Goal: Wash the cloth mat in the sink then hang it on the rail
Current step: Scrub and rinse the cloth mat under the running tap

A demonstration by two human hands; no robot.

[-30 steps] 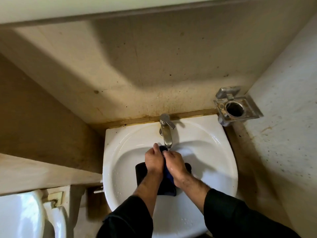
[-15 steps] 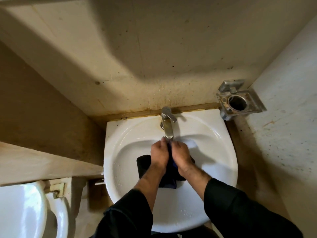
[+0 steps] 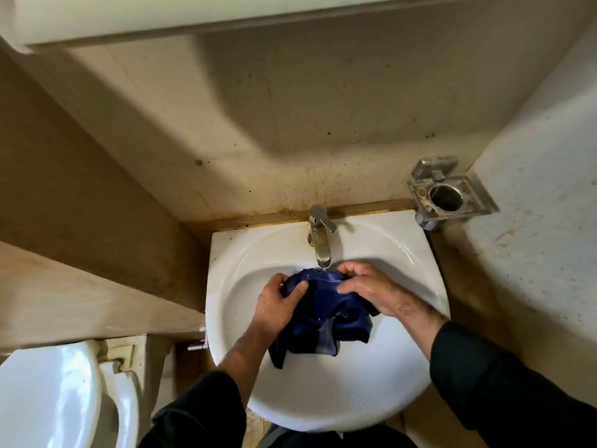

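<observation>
**A:** What is on the far left?

**B:** A white toilet with its lid raised, in the lower left corner. Above it runs a beige tiled ledge, stained with brown marks.

**A:** And moving toward the middle?

**B:** A white ceramic sink fixed against a grubby beige wall. A person leans over it, both forearms in black sleeves reaching in from the bottom edge.

**A:** What are the hands doing?

**B:** The left hand grips the left side of a dark blue cloth mat, fingers curled round a bunch of fabric with the thumb on top. The right hand pinches the mat's upper right edge, fingers bent over it. Between the two hands the top edge is stretched out, and the rest hangs crumpled down into the basin.

**A:** Is water running?

**B:** Yes. A chrome tap stands at the back of the sink, and a thin stream falls from its spout onto the mat's top edge, which looks wet and shiny.

**A:** Anything to the right?

**B:** A square metal holder with a round opening, mounted in the corner beside the sink, then a speckled white wall.
</observation>
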